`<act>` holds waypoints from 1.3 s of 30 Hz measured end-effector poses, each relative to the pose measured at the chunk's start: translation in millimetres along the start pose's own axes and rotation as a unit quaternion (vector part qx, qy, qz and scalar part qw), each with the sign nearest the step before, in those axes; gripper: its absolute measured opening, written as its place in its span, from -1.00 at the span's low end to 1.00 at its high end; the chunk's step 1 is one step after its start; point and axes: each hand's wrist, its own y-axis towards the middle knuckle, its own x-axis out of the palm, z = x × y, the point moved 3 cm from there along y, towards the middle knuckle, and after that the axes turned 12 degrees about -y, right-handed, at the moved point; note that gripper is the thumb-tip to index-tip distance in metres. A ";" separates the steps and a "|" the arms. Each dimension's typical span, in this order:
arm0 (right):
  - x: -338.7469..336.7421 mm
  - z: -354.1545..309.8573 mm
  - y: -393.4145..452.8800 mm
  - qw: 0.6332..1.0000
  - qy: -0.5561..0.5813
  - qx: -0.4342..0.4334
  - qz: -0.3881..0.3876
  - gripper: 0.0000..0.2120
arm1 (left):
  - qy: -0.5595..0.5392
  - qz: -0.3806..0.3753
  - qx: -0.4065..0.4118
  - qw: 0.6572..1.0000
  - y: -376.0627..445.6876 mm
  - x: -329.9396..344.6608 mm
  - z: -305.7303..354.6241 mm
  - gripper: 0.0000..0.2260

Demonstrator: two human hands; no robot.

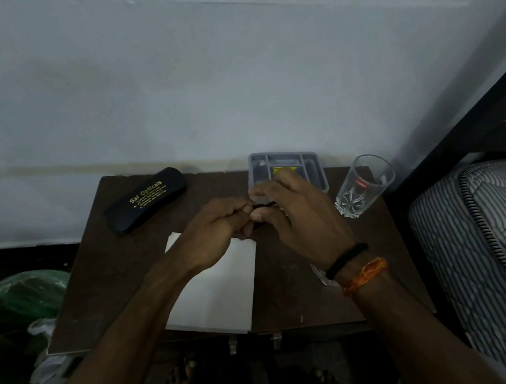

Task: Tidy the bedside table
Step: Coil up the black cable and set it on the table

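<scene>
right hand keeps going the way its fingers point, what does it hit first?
Probably the grey compartment tray: the right hand points up toward the wall and already overlaps the tray's near edge. Height above it is unclear. The glass sits off to the side.

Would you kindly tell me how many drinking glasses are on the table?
2: one glass stands by the table's right edge, beside the tray; another glass is mostly hidden under the right wrist.
</scene>
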 end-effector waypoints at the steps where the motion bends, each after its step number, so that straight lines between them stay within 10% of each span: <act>1: 0.7 1.7 0.2 1.000 0.006 0.009 -0.025 -0.71 | 0.004 -0.008 -0.004 1.000 -0.5 -0.1 0.4 -0.73; 12: 5.3 14.7 -4.4 0.991 0.102 0.019 -0.085 -0.81 | -0.063 -0.085 -0.044 0.993 -4.7 -2.0 3.2 -0.78; 24: 3.4 20.9 -1.4 0.969 0.214 0.117 -0.034 -0.88 | -0.158 0.008 -0.020 0.987 -1.1 -2.5 1.7 -0.87; 39: -0.6 35.2 -3.4 0.980 0.161 0.090 -0.078 -0.81 | -0.047 0.035 0.054 0.997 -3.0 -3.4 4.1 -0.91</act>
